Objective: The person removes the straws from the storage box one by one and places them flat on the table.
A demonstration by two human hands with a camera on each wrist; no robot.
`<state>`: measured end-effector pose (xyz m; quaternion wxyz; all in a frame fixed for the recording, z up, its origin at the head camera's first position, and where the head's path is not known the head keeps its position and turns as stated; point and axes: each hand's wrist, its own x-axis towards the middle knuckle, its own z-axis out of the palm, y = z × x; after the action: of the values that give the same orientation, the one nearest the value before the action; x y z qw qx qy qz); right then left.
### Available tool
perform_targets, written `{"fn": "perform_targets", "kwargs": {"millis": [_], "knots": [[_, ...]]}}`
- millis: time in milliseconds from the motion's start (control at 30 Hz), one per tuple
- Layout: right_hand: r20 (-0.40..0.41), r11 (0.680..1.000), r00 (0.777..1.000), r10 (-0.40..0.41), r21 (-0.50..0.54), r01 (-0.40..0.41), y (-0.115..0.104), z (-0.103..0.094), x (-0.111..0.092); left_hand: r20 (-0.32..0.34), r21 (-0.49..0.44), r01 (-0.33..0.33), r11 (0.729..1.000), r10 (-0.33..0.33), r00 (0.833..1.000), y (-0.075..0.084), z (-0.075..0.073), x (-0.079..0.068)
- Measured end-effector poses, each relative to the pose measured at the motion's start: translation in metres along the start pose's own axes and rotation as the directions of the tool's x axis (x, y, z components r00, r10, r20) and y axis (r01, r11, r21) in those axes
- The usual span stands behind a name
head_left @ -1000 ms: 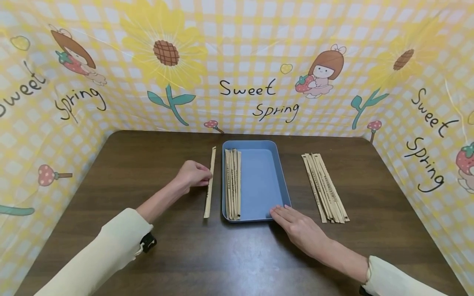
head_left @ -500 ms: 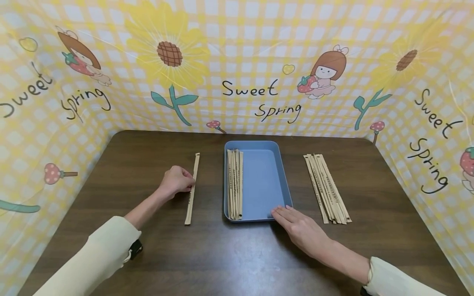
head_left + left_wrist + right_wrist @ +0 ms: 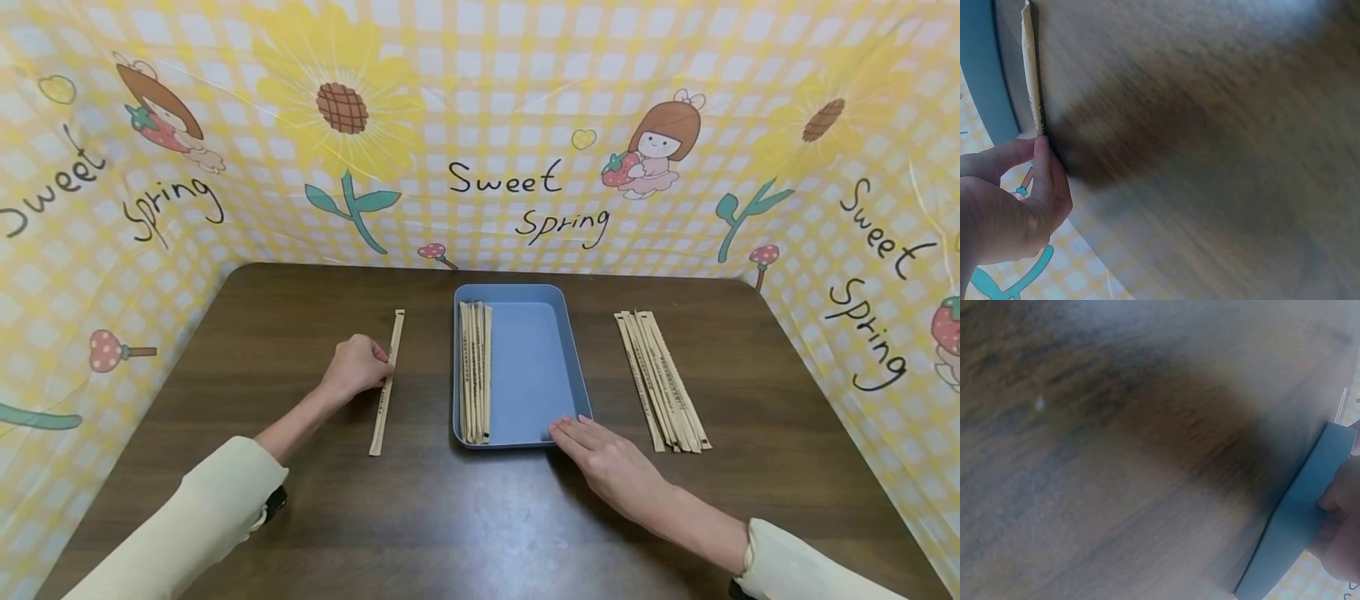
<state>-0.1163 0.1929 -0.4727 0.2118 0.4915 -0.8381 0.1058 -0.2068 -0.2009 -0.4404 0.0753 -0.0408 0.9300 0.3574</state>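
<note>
The left hand [image 3: 358,364] has its fingers pinching one paper-wrapped stick [image 3: 382,412] near the middle of its length, to the left of the tray [image 3: 528,367]. One second ago this stick was just beside the tray wall; now it is farther to the left, in almost the same place as half a second ago. Whether it touches the desk [image 3: 450,533], I cannot tell. The right hand [image 3: 609,462] has not moved: its fingers grip the near right corner of the tray, partly over the rim and partly at the outer wall. Inside the tray, the first bundle [image 3: 475,375] lies along the left wall, and the second bundle [image 3: 660,382] lies on the desk at the right, both unchanged.
</note>
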Motion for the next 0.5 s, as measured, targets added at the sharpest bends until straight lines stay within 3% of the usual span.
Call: {"fn": "perform_targets", "kwargs": {"millis": [500], "knots": [[0.011, 1.000, 1.000, 0.007, -0.009, -0.007, 0.0003, -0.0002, -0.0005, 0.001, 0.021, -0.034, 0.999, 0.034, 0.999, 0.0009, -0.0008, -0.0014]]}}
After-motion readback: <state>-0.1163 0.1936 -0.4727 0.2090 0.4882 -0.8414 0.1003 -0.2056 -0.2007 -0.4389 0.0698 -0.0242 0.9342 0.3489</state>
